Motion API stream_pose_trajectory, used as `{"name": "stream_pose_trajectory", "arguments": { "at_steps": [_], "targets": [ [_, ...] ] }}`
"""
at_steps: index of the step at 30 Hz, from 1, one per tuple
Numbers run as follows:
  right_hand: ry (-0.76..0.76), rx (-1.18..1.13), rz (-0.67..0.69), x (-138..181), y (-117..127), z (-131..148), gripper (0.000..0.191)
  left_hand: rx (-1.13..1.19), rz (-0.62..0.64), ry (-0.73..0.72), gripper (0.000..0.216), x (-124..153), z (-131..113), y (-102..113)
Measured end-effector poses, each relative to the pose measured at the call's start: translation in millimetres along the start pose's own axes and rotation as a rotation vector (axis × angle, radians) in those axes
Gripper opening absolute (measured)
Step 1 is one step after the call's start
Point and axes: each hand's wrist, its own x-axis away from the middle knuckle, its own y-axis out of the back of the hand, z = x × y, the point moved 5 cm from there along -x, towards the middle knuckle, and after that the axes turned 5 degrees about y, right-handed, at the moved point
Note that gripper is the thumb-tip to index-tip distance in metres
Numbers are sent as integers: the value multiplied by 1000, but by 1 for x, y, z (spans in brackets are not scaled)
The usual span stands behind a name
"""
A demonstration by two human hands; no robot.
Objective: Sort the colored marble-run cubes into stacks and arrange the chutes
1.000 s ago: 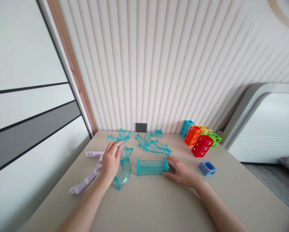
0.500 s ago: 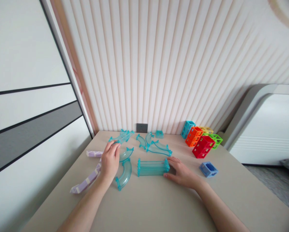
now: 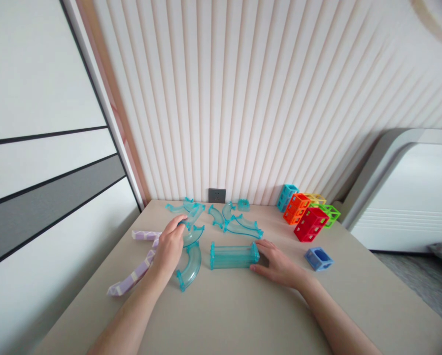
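Observation:
My left hand [image 3: 171, 242] pinches one end of a straight translucent teal track piece [image 3: 194, 214], which points away from me. Curved teal track pieces lie just beside that hand: one [image 3: 193, 236] by the fingers, a larger one [image 3: 192, 266] nearer to me. A stack of straight teal track pieces [image 3: 231, 257] stands at the middle of the table. At its right end my right hand [image 3: 276, 264] rests on the table, thumb in front and fingers behind, gripping the end.
Y-shaped and curved teal tracks [image 3: 243, 226] lie toward the wall, near a small teal block [image 3: 243, 204]. Red [image 3: 311, 224], orange [image 3: 296, 209] and other coloured block frames stand at the right, with a blue block [image 3: 319, 259] nearer. Purple-and-white strips [image 3: 134, 278] lie left on the table [image 3: 224, 315].
The straight track piece in my left hand has turned from pointing rightward to pointing more away from me. My right hand and the stack have stayed in place.

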Motion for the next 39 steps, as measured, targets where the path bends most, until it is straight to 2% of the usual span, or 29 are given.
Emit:
{"name": "stream_pose_trajectory", "arguments": {
  "at_steps": [6,14,17,20,23,27,30,35,39],
  "targets": [
    [4,8,10,-1,3,4,41,-3,-35,-28,30,-2,-4,4],
    [13,-12,-6,-1,1,1,45,159,-182,-2,20,-3,-22,15],
    [-2,-31,3,1,0,-1,51,296,-153,-4,17,-1,-31,15],
    [-39,-52,17,3,4,-7,67,417,-106,12,17,3,-38,12],
    [-28,-120,-29,5,14,-10,75,481,-44,-28,20,7,-44,8],
    [32,-193,-204,4,30,-5,66,505,18,-148,25,14,-54,3],
    [62,-206,-295,3,33,4,64,511,68,-202,27,20,-61,-1],
    [61,-237,-319,1,26,19,54,542,105,-251,26,27,-72,-6],
    [56,-253,-295,1,23,23,47,560,118,-225,26,27,-77,-6]
  ]
}}
